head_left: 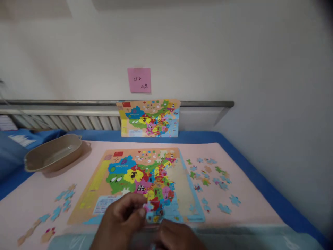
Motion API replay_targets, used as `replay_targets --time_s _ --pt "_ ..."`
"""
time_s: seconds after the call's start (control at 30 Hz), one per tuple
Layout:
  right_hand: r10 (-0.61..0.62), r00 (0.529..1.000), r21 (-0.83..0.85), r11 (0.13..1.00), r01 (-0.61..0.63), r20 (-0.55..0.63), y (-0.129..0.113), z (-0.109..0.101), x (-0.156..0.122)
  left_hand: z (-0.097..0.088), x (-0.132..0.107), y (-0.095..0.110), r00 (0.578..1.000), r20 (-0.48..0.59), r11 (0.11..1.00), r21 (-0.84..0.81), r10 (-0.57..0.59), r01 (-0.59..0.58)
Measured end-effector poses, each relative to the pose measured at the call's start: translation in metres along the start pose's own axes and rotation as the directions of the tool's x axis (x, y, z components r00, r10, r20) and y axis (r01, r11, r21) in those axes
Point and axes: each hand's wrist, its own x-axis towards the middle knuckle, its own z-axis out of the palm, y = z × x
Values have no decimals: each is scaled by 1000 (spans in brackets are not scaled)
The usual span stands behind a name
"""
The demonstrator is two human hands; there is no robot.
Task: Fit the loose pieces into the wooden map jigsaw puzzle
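My left hand (122,218) is over the lower middle of a map jigsaw puzzle (88,198), a colourful board with animal pictures. Between its thumb and index finger is a small pink and pale puzzle piece (147,207). At the board's front edge is my right hand (178,236), fingers curled in; whatever they grip is hidden, though a bluish bit shows by the fingertips. Bare beige backing (179,187) shows on the board's right side, and a pale gap lies left of the panda picture.
Loose puzzle pieces (224,208) are scattered right of the board, and more pieces (56,212) lie on the left. A beige oval basin (54,152) stands at the back left. A printed reference map (151,119) leans against the rail (208,103) under a pink note (139,80).
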Motion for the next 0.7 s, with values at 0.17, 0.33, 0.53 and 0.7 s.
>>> replay_targets --time_s 0.17,0.33,0.53,0.7 --pt "-58 997 -81 995 54 -48 -1 -5 -1 17 15 -14 992 85 941 -318 -96 118" --pt "-148 987 -232 964 131 -57 -6 -7 1 18 15 -15 988 93 946 -290 -125 147" --pt "63 941 -71 993 -92 -331 -17 -26 2 21 9 -20 986 98 915 -369 -135 163" --pt "84 933 -10 996 -94 -350 -16 -30 4 32 5 -36 980 119 832 -519 -159 197"
